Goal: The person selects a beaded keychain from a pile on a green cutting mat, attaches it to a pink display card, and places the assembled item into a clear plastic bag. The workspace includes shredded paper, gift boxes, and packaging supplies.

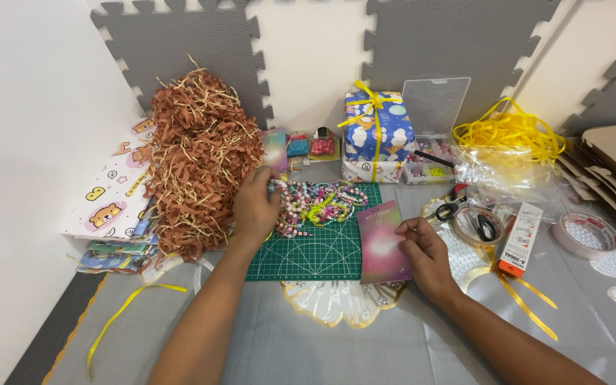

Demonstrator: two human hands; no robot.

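The tabletop (308, 349) is grey and crowded. Just left of the left hand (254, 207) rises a big heap of brown paper shreds (201, 164), and beyond that heap lies a stack of cartoon-print wrapping paper (112, 196). Between the two hands sits a green cutting mat (322, 249). Far beyond the right hand (425, 253) stands a blue gift box (378, 135) tied with yellow ribbon, and off to that hand's right a loose tangle of yellow ribbon (511, 135) rests on clear plastic.

Right beside the left hand's fingers, on the mat's far edge, lies a pile of colourful bead bracelets (319, 203). The left grip is closed on a small pinkish card (274, 150), pinched at its lower edge and held upright above the bracelets. The right grip is partly curled — its fingertips press the right edge of a pink card (383, 242) lying flat on the mat's right side.

Just right of the right hand lie a tape roll (478, 224), scissors (445, 208) and a white and orange box (522, 239); further right is a second tape roll (586, 234).
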